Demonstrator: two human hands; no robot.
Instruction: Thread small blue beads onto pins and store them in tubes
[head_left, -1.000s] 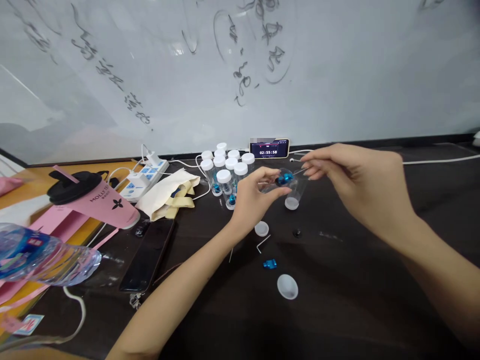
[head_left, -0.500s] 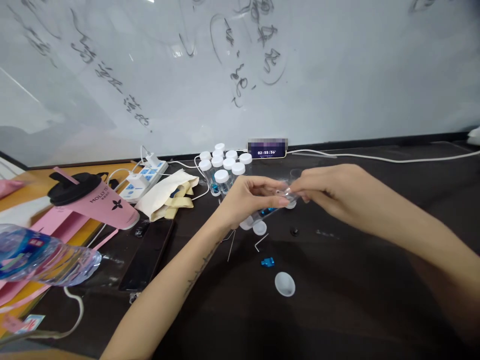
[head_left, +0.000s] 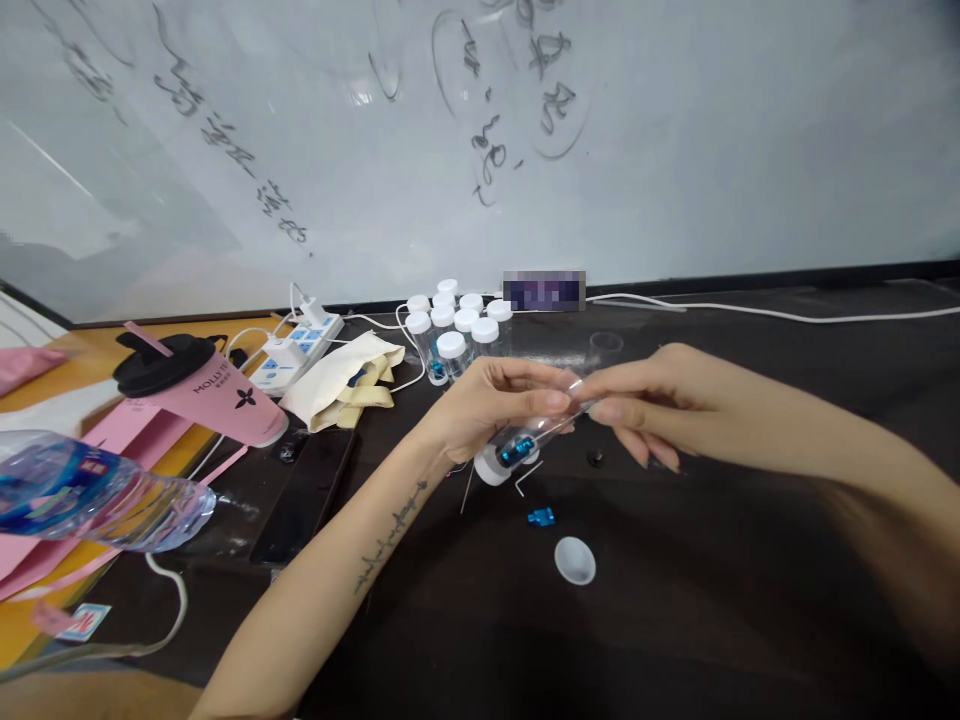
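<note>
My left hand (head_left: 487, 405) is closed round a clear plastic vial (head_left: 525, 440) that lies tilted, its white bottom end toward me and a blue metal part (head_left: 517, 450) inside it. My right hand (head_left: 652, 405) pinches at the vial's open mouth with thumb and forefinger. Just below the hands on the dark table (head_left: 675, 600) lie a small L-shaped hex key (head_left: 526, 481), another blue part (head_left: 540, 516), a white cap (head_left: 575, 560) and a small black piece (head_left: 595, 458).
A cluster of white-capped vials (head_left: 457, 330) stands behind my left hand, an empty clear vial (head_left: 604, 350) beside them. To the left are a cloth bag (head_left: 345, 380), a power strip (head_left: 296, 345), a pink cup (head_left: 202, 392), a black phone (head_left: 304, 495) and a water bottle (head_left: 97, 495).
A second ago my hands held the blue part and a thin tool up in the air. Both hands have come down, and the blue part now lies inside the tilted vial.
</note>
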